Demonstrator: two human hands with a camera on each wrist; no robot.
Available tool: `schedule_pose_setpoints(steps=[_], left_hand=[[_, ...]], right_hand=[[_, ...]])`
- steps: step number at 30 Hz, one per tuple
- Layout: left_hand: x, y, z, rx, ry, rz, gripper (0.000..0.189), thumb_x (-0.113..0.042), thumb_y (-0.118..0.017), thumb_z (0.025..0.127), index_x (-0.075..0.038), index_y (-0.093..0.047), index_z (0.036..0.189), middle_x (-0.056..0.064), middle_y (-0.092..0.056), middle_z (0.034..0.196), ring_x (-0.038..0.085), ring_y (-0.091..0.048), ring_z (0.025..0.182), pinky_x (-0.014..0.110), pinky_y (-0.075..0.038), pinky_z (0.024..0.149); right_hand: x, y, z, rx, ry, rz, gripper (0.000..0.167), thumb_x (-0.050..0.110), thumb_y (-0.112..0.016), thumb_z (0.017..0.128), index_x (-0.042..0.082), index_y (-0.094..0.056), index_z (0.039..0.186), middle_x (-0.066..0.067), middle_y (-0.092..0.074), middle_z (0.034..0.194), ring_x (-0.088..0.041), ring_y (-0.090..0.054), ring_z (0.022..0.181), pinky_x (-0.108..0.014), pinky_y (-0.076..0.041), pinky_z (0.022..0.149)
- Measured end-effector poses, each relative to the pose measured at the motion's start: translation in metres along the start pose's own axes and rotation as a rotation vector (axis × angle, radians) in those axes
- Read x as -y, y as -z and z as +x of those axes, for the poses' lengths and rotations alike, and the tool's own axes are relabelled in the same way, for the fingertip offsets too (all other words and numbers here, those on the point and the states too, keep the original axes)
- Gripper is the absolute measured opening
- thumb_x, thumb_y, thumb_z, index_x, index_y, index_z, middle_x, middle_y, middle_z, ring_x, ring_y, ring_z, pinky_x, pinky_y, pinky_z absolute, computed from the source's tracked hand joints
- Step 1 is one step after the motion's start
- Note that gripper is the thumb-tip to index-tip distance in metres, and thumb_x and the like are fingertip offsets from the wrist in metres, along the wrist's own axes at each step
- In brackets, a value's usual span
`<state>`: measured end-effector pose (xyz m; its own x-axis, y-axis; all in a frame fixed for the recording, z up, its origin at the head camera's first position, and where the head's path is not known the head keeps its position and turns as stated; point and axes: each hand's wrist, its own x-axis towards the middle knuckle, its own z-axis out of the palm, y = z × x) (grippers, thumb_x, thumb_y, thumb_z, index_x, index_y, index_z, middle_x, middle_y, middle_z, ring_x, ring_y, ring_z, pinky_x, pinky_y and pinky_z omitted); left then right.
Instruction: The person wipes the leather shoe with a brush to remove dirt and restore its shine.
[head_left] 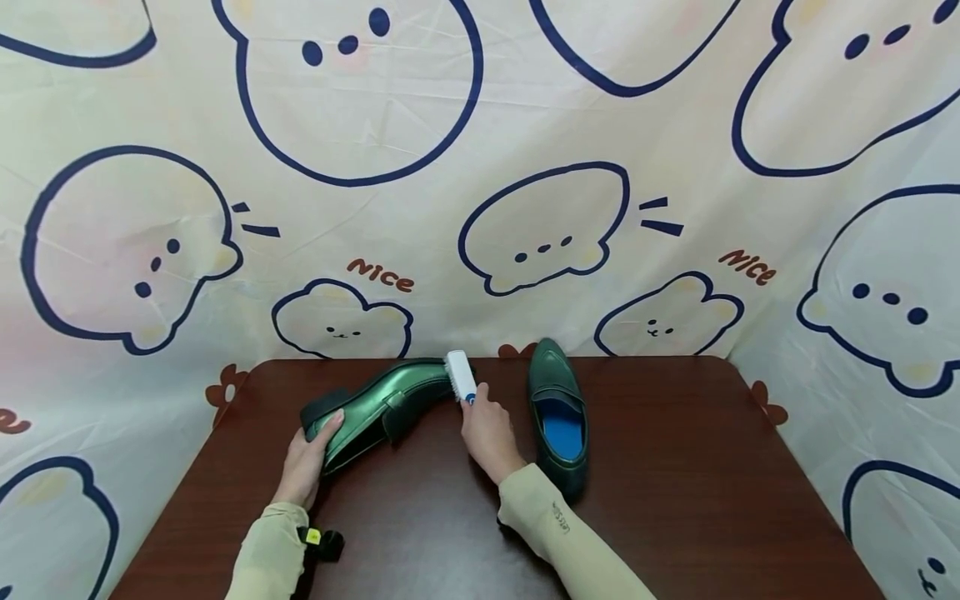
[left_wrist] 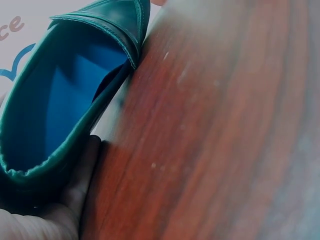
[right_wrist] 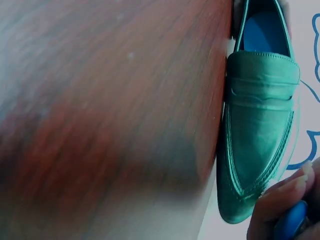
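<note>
A shiny green loafer [head_left: 375, 400] is tipped on its side at the left of the table, its opening turned toward the front right. My left hand [head_left: 302, 465] grips it by the heel, thumb on the upper side. In the left wrist view the loafer's blue insole [left_wrist: 65, 95] shows. My right hand [head_left: 491, 433] grips a white brush [head_left: 460, 375] with its bristles at the loafer's toe. The right wrist view shows the brush's blue handle [right_wrist: 291, 220] and the toe; the bristles are mostly hidden there. A second green loafer [head_left: 553, 375] stands upright beside my right hand.
Both shoes are on a brown wooden table [head_left: 690, 467]. A cloth backdrop [head_left: 420, 225] with cartoon bears hangs behind the far edge and along the sides. My right forearm passes close to the second loafer's heel.
</note>
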<state>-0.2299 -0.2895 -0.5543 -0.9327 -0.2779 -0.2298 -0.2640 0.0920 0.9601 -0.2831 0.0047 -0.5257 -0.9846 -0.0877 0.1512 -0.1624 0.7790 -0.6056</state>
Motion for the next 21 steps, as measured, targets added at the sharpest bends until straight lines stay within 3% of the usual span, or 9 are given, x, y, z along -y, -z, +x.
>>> schedule_pose_setpoints(steps=[7, 16, 21], left_hand=[[-0.002, -0.001, 0.000, -0.004, 0.003, 0.000, 0.102, -0.061, -0.059, 0.099, -0.007, -0.005, 0.167, 0.020, -0.015, 0.171, 0.036, -0.023, 0.153, 0.053, -0.021, 0.124], [0.000, 0.002, 0.001, 0.017, 0.004, 0.011, 0.102, -0.061, -0.057, 0.100, -0.009, 0.000, 0.167, 0.019, -0.009, 0.173, 0.038, -0.019, 0.155, 0.055, -0.019, 0.125], [0.001, 0.001, 0.002, 0.017, 0.008, 0.006, 0.101, -0.060, -0.057, 0.100, -0.009, -0.001, 0.167, 0.018, -0.010, 0.172, 0.037, -0.020, 0.154, 0.054, -0.019, 0.125]], right_hand=[[-0.006, 0.003, 0.003, -0.019, -0.054, 0.011, 0.037, 0.027, -0.058, 0.107, -0.003, -0.049, 0.128, -0.021, -0.070, 0.091, -0.026, -0.067, 0.067, -0.039, -0.054, 0.058], [0.030, 0.004, -0.003, 0.079, 0.088, 0.038, 0.035, 0.031, -0.052, 0.110, -0.001, -0.049, 0.125, -0.012, -0.066, 0.078, -0.015, -0.055, 0.053, -0.028, -0.043, 0.046], [0.037, -0.004, -0.003, 0.087, 0.083, -0.020, 0.036, 0.032, -0.054, 0.109, 0.001, -0.048, 0.126, -0.014, -0.069, 0.080, -0.018, -0.058, 0.054, -0.031, -0.045, 0.047]])
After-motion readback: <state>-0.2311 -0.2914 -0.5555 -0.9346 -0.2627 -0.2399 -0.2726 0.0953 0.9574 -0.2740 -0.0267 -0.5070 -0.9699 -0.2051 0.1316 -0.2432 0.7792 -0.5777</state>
